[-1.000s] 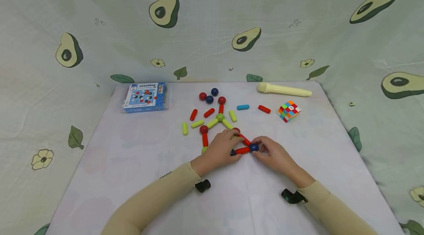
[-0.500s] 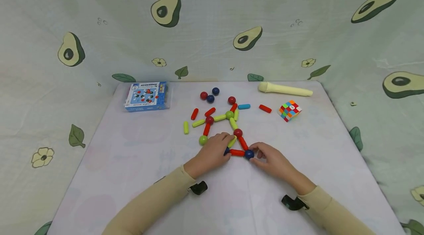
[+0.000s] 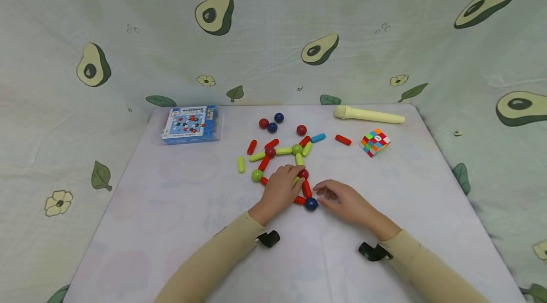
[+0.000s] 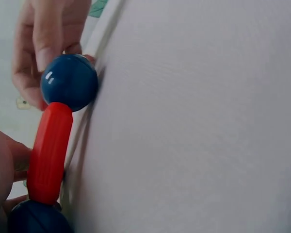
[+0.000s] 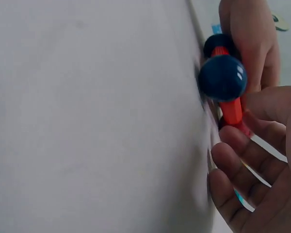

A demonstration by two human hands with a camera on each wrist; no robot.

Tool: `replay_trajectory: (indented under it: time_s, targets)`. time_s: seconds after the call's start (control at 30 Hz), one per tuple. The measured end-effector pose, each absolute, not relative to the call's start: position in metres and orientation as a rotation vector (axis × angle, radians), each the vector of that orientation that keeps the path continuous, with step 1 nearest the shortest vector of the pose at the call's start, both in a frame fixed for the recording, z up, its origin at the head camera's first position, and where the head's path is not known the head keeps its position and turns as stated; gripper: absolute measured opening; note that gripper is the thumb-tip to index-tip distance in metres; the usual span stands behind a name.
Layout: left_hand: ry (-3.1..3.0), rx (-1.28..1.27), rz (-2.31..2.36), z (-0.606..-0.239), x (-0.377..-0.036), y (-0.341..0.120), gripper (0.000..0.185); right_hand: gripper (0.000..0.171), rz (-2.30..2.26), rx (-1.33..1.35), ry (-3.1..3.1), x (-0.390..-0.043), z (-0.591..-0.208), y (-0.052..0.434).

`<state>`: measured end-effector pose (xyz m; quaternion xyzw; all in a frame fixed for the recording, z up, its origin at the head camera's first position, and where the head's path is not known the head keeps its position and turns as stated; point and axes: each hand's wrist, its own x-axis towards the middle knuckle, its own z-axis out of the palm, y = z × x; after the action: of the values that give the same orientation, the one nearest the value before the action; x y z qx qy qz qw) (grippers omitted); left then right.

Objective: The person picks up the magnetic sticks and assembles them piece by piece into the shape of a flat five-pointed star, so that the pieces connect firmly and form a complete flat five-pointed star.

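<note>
A ball-and-rod model lies on the table in the head view, its balls and rods joined in a ring. My left hand (image 3: 279, 190) reaches over its near side and pinches a red ball (image 3: 304, 174) between fingers and thumb. From that ball a red rod (image 3: 307, 189) runs to a blue ball (image 3: 311, 204) at the near corner. My right hand (image 3: 347, 203) is just right of this blue ball, fingers loosely bent and holding nothing. In the left wrist view, another red rod (image 4: 50, 153) links the corner ball to a second blue ball (image 4: 39, 218), which my left hand hides in the head view.
Several loose rods and balls lie behind the model, among them a blue rod (image 3: 318, 137) and a red ball (image 3: 301, 130). A boxed set (image 3: 191, 125) stands back left. A puzzle cube (image 3: 375, 142) and a cream microphone-shaped object (image 3: 369, 115) are back right.
The model has turned, its blue corner ball moving left and toward me, its far green ball moving right. My right hand has let go of the corner ball. The blue rod has tilted.
</note>
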<state>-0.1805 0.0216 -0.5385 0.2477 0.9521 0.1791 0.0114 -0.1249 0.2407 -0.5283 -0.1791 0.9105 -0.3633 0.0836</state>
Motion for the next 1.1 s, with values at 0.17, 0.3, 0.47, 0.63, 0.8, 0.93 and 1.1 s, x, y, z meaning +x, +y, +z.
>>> replay_trajectory:
  time_s: [0.17, 0.3, 0.47, 0.63, 0.8, 0.93, 1.1]
  targets:
    - [2.984, 0.738, 0.576, -0.539, -0.182, 0.022, 0.043, 0.03, -1.093, -0.419, 2.776, -0.153, -0.531, 0.25]
    - [2.979, 0.745, 0.615, -0.538, -0.182, 0.019, 0.04, 0.036, -1.05, -0.362, 2.828, -0.18, -0.532, 0.253]
    - [2.952, 0.762, 0.651, -0.541, -0.184, 0.012, 0.039, 0.043, -0.956, -0.387, 2.874, -0.21, -0.532, 0.25]
    - [2.919, 0.766, 0.649, -0.541, -0.186, 0.006, 0.04, 0.048, -0.818, -0.457, 2.897, -0.227, -0.531, 0.243]
    - [2.906, 0.747, 0.66, -0.539, -0.187, 0.001, 0.039, 0.041, -0.754, -0.467, 2.914, -0.231, -0.533, 0.239]
    - [2.896, 0.713, 0.69, -0.539, -0.188, -0.001, 0.041, 0.028, -0.738, -0.473, 2.928, -0.224, -0.535, 0.236]
    - [2.878, 0.688, 0.726, -0.538, -0.189, -0.002, 0.042, 0.018, -0.708, -0.519, 2.924, -0.206, -0.533, 0.238]
